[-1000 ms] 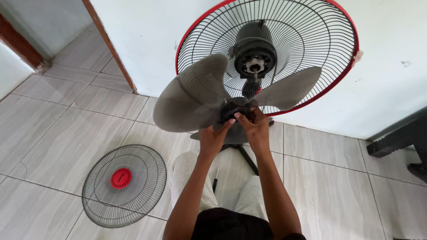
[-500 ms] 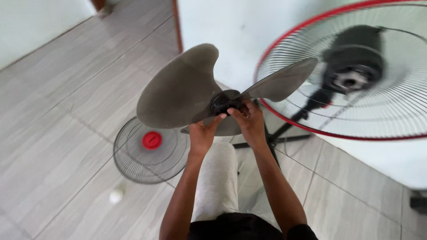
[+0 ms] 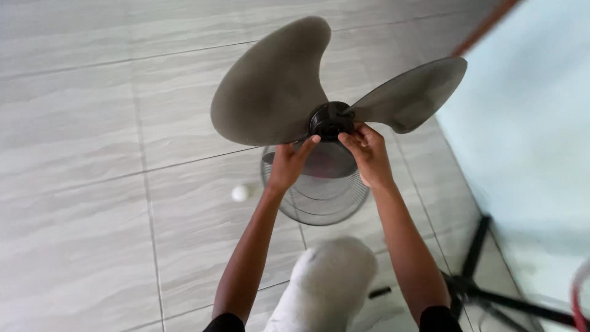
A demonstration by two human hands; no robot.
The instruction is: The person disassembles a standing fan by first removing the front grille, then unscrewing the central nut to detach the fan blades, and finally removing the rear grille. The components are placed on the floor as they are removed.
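We've got the grey fan blade up in the air over the tiled floor, left hand and right hand both closed round its black hub. Directly beneath lies the wire grille; a small white ball sits near it.

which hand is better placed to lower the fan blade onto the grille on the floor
Left, probably. The left hand holds the fan blade from underneath, by the big blade, right above the wire grille. The right hand only has fingertips on the black hub.
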